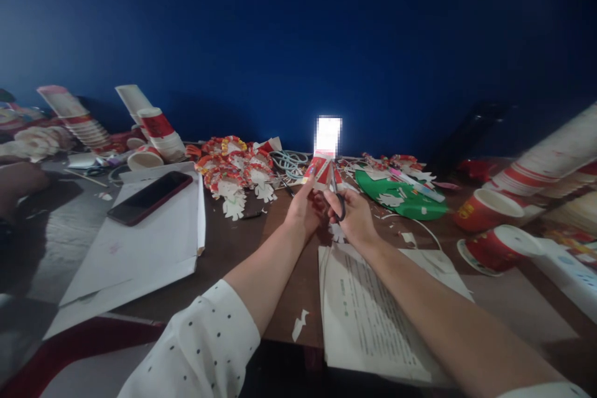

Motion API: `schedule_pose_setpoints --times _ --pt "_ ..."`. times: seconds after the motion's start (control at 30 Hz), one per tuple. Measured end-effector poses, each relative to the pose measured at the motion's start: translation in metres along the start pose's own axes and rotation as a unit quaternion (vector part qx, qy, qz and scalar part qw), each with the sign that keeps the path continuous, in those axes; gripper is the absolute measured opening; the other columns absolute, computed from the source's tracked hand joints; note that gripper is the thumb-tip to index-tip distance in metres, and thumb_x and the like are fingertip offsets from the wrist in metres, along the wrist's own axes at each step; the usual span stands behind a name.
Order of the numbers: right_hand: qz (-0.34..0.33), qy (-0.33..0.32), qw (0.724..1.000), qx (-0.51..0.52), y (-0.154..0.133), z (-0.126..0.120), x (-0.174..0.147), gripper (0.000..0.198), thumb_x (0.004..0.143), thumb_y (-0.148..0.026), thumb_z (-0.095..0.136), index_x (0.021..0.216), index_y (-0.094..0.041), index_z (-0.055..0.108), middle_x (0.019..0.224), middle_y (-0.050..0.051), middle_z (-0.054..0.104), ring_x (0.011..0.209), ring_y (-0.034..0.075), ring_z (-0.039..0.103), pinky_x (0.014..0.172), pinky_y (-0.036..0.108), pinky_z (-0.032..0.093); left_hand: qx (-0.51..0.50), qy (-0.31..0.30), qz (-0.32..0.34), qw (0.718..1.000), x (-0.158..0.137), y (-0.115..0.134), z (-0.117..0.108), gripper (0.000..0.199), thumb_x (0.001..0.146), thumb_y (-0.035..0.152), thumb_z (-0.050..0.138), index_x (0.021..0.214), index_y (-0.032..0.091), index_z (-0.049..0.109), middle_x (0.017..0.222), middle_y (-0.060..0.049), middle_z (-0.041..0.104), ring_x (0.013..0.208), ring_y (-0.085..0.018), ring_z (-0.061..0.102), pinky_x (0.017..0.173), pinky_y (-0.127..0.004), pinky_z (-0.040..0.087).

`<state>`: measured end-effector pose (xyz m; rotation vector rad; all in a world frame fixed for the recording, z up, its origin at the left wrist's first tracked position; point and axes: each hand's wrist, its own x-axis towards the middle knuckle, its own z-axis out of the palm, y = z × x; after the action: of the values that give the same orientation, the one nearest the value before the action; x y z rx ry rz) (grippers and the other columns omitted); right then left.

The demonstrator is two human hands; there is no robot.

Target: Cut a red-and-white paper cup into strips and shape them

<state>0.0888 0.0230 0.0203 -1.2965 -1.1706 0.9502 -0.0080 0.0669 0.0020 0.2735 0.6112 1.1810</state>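
Near the middle of the table, my left hand (pixel 303 212) is closed on a red-and-white piece of paper cup (pixel 320 171). Beside it, the fingers of my right hand (pixel 357 214) are wrapped round the dark handles of a pair of scissors (pixel 340 206). The blades point up and away, in front of or against the cup piece; whether they are closed on it I cannot tell. Just below my hands lies a white paper cutout (pixel 337 234). A heap of red-and-white cut paper shapes (pixel 240 165) is left of my hands.
Right of my hands is a green sheet (pixel 405 199) with scraps and pens. A printed booklet (pixel 368 317) lies under my right forearm. Phone (pixel 152 197) and papers sit left; cup stacks (pixel 161 130) stand behind. Red cups (pixel 489 210) are right. Another person's hand (pixel 28 177) shows far left.
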Motion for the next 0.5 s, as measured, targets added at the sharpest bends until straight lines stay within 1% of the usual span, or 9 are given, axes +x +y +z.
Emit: schedule_pose_setpoints --times 0.1,0.17,0.23,0.3,0.37,0.43,0.5 --pt "0.0 -0.007 1.0 -0.009 0.002 -0.001 0.0 0.041 0.068 -0.057 0.071 0.075 -0.019 0.057 0.048 -0.005 0.054 0.038 0.01 0.049 0.038 0.021 0.041 -0.006 -0.026 0.017 0.999 -0.007 0.007 0.006 0.044 0.069 0.059 0.07 0.073 0.016 0.059 0.052 0.002 0.051 0.042 -0.009 0.046 0.042 -0.023 0.038" --pt "0.003 -0.011 1.0 -0.014 0.004 -0.001 0.0 0.039 0.067 -0.054 0.073 0.075 -0.02 0.057 0.049 -0.005 0.054 0.04 0.011 0.051 0.038 0.022 0.042 -0.005 -0.028 0.021 0.999 -0.01 0.011 0.008 0.049 0.07 0.064 0.065 0.077 0.015 0.062 0.054 0.0 0.054 0.042 -0.009 0.047 0.043 -0.023 0.039" --pt "0.002 -0.014 1.0 -0.017 0.007 -0.002 0.0 0.037 0.067 -0.051 0.074 0.075 -0.02 0.057 0.05 -0.004 0.056 0.042 0.012 0.053 0.038 0.023 0.044 0.0 -0.017 0.026 1.0 -0.009 0.013 0.007 0.048 0.073 0.063 0.064 0.077 0.015 0.063 0.054 -0.001 0.056 0.043 -0.01 0.048 0.043 -0.023 0.04" --pt "-0.005 -0.018 1.0 -0.019 0.01 -0.003 0.001 0.036 0.067 -0.05 0.075 0.076 -0.02 0.058 0.052 -0.003 0.057 0.043 0.013 0.054 0.038 0.023 0.045 0.012 0.003 0.036 0.999 -0.006 0.012 0.005 0.038 0.074 0.052 0.069 0.077 0.015 0.063 0.054 0.0 0.056 0.042 -0.008 0.048 0.043 -0.022 0.04" --pt "-0.019 -0.021 0.999 -0.023 0.013 -0.004 0.003 0.035 0.067 -0.05 0.074 0.077 -0.021 0.058 0.053 -0.003 0.058 0.043 0.014 0.054 0.039 0.024 0.045 0.028 0.015 0.049 0.998 -0.002 0.01 0.003 0.025 0.072 0.035 0.075 0.076 0.014 0.062 0.052 0.002 0.054 0.041 -0.006 0.047 0.043 -0.019 0.039" --pt "-0.031 -0.023 0.999 -0.028 0.016 -0.006 0.004 0.036 0.067 -0.051 0.074 0.078 -0.021 0.058 0.053 -0.003 0.058 0.042 0.014 0.053 0.039 0.025 0.044 0.043 0.009 0.054 0.998 0.001 0.007 0.001 0.021 0.069 0.024 0.077 0.075 0.013 0.06 0.051 0.003 0.053 0.04 -0.005 0.047 0.042 -0.016 0.038" --pt "-0.039 -0.023 0.998 -0.035 0.018 -0.007 0.005 0.036 0.067 -0.052 0.073 0.078 -0.021 0.059 0.054 -0.002 0.059 0.043 0.014 0.053 0.04 0.025 0.044 0.043 0.015 0.043 0.998 0.002 0.005 0.001 0.02 0.068 0.02 0.077 0.075 0.013 0.06 0.051 0.003 0.054 0.04 -0.005 0.047 0.042 -0.016 0.039"
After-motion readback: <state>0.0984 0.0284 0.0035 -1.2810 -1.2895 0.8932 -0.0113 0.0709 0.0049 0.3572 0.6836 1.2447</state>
